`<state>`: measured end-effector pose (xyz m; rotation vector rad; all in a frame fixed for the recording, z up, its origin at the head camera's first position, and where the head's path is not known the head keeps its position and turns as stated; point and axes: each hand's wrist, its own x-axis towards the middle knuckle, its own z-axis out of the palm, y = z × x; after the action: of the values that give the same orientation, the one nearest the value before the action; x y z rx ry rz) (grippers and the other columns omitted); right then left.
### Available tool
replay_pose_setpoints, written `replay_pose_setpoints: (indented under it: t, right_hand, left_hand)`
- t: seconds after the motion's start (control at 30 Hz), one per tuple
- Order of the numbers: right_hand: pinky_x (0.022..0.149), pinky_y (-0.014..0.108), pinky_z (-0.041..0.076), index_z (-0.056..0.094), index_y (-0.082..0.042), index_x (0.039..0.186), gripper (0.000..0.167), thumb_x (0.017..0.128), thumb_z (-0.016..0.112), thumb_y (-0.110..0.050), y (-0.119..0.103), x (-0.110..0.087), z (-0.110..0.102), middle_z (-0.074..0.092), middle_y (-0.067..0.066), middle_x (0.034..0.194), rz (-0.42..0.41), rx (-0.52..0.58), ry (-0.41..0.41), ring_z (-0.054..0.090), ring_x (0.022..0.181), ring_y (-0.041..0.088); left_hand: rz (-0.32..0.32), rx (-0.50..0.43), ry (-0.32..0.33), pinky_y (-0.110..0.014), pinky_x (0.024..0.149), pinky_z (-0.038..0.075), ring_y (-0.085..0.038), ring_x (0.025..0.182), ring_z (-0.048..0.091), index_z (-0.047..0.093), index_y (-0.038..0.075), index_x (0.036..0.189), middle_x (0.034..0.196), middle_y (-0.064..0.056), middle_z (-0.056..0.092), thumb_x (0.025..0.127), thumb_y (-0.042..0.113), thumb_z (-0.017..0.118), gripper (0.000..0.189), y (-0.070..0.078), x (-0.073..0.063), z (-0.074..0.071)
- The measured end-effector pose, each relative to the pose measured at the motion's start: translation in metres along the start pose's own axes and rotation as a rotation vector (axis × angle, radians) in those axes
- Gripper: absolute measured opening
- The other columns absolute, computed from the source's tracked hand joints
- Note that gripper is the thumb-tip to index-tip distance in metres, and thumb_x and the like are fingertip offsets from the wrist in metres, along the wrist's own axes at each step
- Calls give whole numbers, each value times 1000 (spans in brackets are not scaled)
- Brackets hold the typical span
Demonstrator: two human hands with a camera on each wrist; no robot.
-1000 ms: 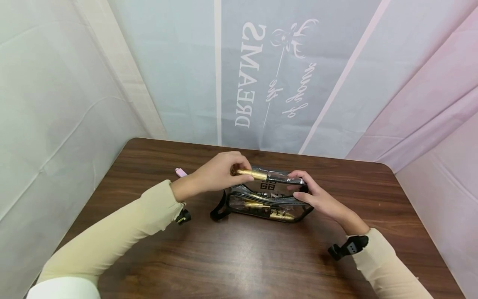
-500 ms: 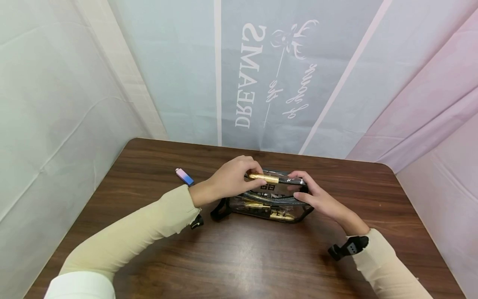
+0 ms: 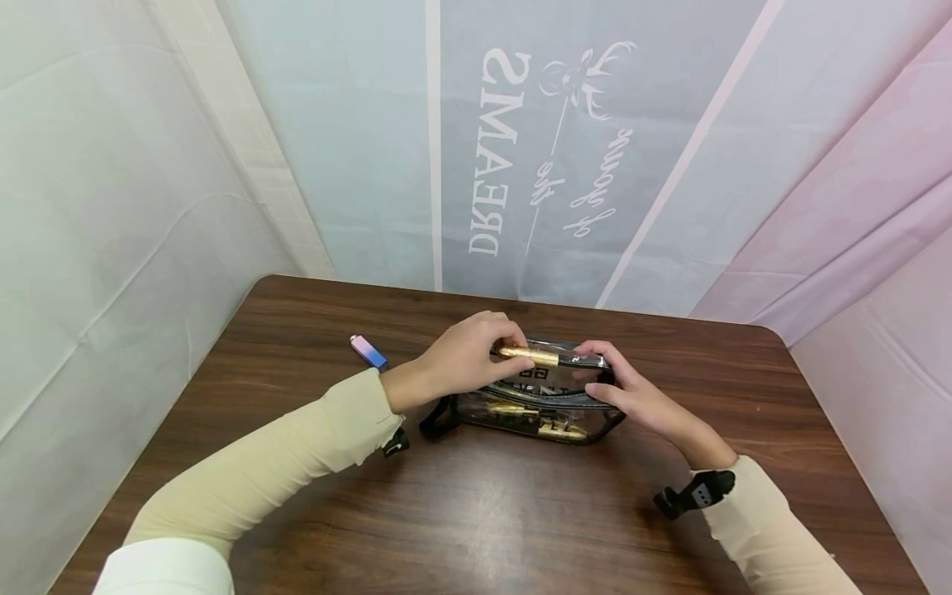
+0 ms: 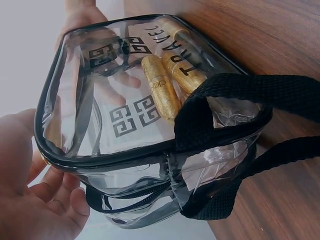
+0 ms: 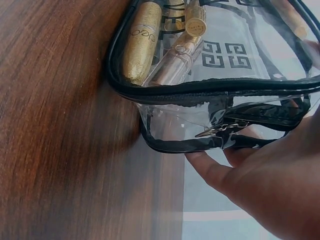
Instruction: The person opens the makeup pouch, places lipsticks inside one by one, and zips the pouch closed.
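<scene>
A clear travel bag with black trim stands on the table, its zip open along the top. My left hand pinches a gold cosmetic tube at the bag's mouth, the tube lying nearly level; how far it is inside is hard to tell. My right hand grips the bag's right end, thumb on the near rim and fingers on the far side. Through the plastic, several other gold tubes show at the bottom, one with dark lettering. A metal zip pull hangs at the right end.
A small pink-and-blue stick lies left of the bag, close behind my left wrist. A black strap sticks out from the bag's left end. The brown wooden table ends at a printed cloth backdrop.
My left hand has moved right and slightly nearer with the gold tube, over the bag's mouth, and then nearly stopped. More of the pink-and-blue stick shows. The right hand has stayed put.
</scene>
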<state>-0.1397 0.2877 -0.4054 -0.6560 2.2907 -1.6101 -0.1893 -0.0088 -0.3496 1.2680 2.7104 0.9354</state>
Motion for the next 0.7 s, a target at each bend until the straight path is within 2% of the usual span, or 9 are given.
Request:
replay_pose_setpoints:
  t: [0.23,0.5,0.7]
  right_hand:
    - [94,25,50,32,-2,145,44,104,46,5,0,0,0,29,28,150,-4,6,0,48,130,43]
    - [95,26,49,31,-4,146,45,105,46,2,1,-2,2,29,27,151,16,5,-2,44,131,51]
    - [94,26,50,31,-4,146,45,105,45,3,3,-3,3,30,27,150,2,1,-1,48,131,42]
  left_hand:
    - [-5,1,3,-29,78,47,-9,87,54,73,17,103,93,8,63,95,37,75,21,1,1,0]
    - [-9,2,-8,-29,79,47,-9,87,54,73,17,104,94,8,63,95,37,74,22,1,-1,1]
    - [-1,1,-16,-29,81,48,-9,90,55,73,18,105,96,8,63,94,38,75,23,0,-1,2]
